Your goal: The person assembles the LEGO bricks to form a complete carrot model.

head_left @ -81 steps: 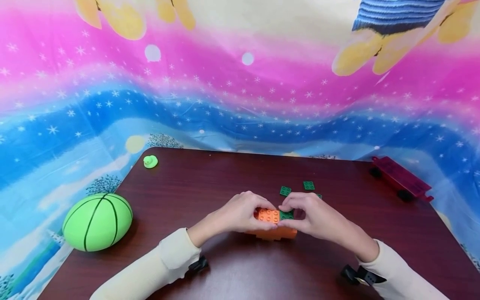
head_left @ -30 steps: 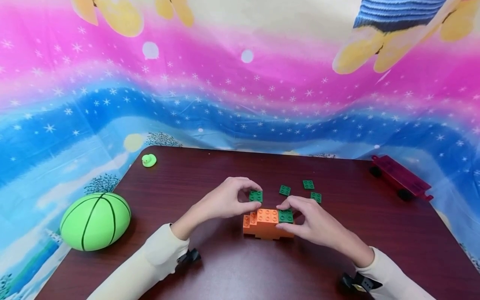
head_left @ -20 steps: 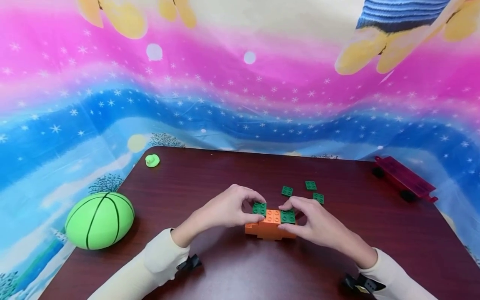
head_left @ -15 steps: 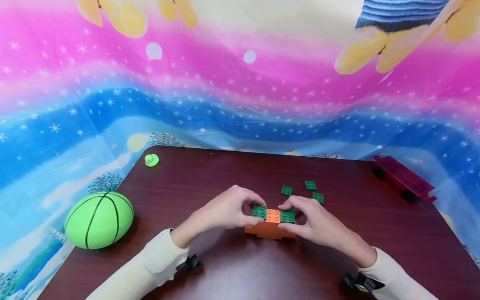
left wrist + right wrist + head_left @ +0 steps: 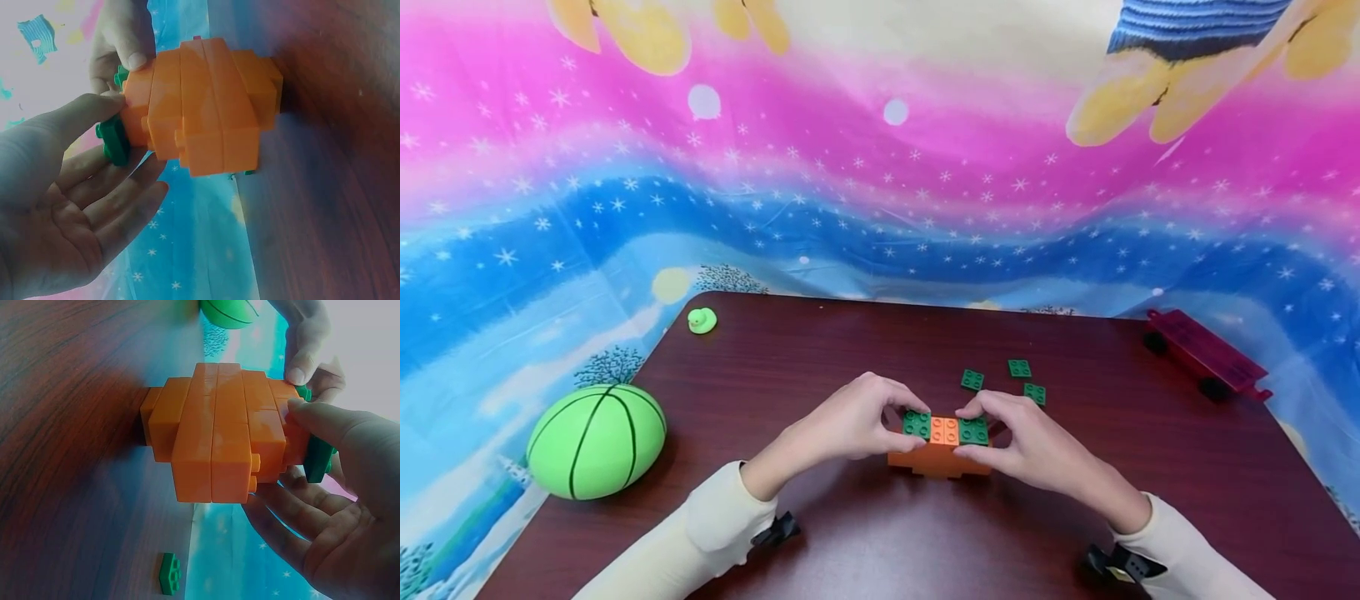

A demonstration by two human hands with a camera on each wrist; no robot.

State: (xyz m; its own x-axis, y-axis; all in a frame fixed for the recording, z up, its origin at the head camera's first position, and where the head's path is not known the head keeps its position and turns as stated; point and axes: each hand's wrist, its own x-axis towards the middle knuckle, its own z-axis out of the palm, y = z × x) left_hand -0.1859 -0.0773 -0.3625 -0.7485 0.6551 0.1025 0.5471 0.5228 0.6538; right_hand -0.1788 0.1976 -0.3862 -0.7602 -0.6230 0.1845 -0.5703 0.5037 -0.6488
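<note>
In the head view, a stepped model of orange building bricks (image 5: 940, 461) stands on the table, studs up. My left hand (image 5: 856, 423) pinches a green four-stud building brick (image 5: 916, 424) on the left end of its top. At the top's right end, my right hand (image 5: 1037, 437) holds a second green brick (image 5: 973, 431) between thumb and index finger. Orange studs show between the two. The left wrist view shows the left green brick (image 5: 114, 140) overhanging the orange layer beneath it; in the right wrist view the right green brick (image 5: 317, 460) overhangs too.
Three loose green bricks (image 5: 1018, 368) lie behind the model, near my right hand. A green ball (image 5: 597, 442) sits at the left edge, a small green duck (image 5: 702, 321) at the far left corner. A red wheeled cart (image 5: 1208, 354) stands far right on the dark wooden table (image 5: 865, 542).
My left hand has brought a green brick from behind the model down onto its left top. My right hand has stayed at the right green brick.
</note>
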